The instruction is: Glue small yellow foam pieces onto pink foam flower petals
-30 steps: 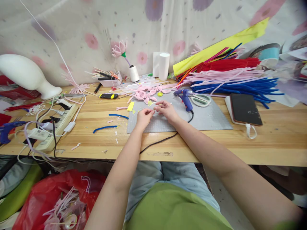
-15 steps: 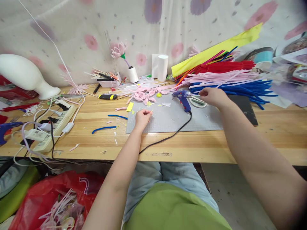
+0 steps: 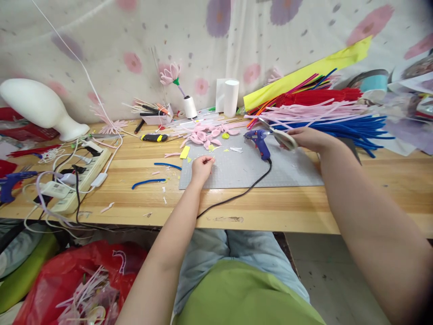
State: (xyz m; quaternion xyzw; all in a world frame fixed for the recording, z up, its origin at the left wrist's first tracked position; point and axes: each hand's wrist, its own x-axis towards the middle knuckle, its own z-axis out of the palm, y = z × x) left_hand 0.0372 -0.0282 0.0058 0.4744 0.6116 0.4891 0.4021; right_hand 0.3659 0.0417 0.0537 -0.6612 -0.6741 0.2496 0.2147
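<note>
Two hands work at the grey mat (image 3: 291, 169): left hand (image 3: 201, 166) pinches a thin stick (image 3: 212, 158); right hand (image 3: 306, 137) grips scissors (image 3: 282, 136) beside the blue glue gun (image 3: 259, 138).

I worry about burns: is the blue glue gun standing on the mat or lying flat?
Standing: the blue glue gun is propped nozzle-forward on the grey mat.

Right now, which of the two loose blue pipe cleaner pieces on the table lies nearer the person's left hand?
The upper, shorter blue piece, beside the grey mat's left edge, is nearer the left hand; the longer curved piece lies farther left, toward the power strip.
</note>
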